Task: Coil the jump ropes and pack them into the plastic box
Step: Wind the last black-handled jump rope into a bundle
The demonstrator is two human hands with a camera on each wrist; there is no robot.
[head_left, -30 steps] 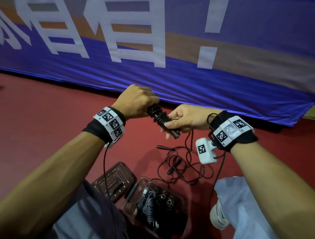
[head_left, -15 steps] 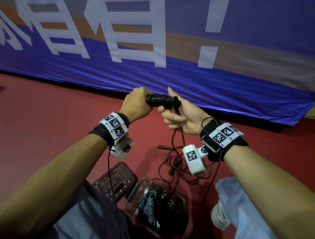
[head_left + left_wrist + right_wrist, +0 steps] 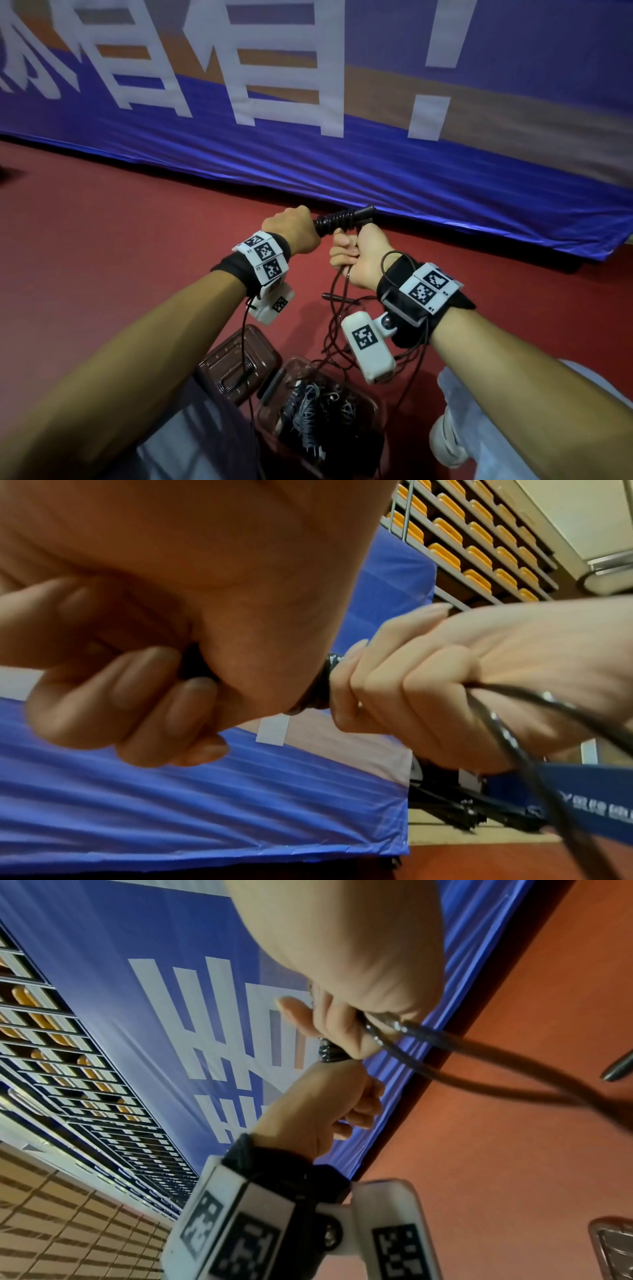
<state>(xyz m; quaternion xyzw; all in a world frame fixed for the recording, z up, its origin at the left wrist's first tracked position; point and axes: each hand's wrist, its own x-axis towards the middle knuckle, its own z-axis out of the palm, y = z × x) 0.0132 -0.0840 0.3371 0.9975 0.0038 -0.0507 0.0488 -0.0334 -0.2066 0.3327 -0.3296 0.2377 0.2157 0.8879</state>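
Note:
My left hand [image 3: 291,233] grips the black jump rope handle [image 3: 342,219] with the cord wound round it, holding it level above the floor. Just beneath the handle my right hand [image 3: 356,253] is curled round the thin black cord [image 3: 337,301], which hangs down in loops. In the left wrist view the cord [image 3: 514,739] runs out of my right fist [image 3: 428,691]; the right wrist view shows the same cord [image 3: 462,1056] leaving the fist. A second black handle [image 3: 337,297] lies on the red floor. The clear plastic box [image 3: 373,407] below holds several coiled ropes.
The box's lid [image 3: 239,366] lies open on the floor left of the box. A blue banner [image 3: 342,120] hangs along the far edge of the red floor [image 3: 102,257]. My knees and a white shoe [image 3: 445,442] are at the bottom.
The handle has tipped from pointing down-right to level, and both hands have risen. My right hand has moved from the handle's tip to beneath it, closing round the cord.

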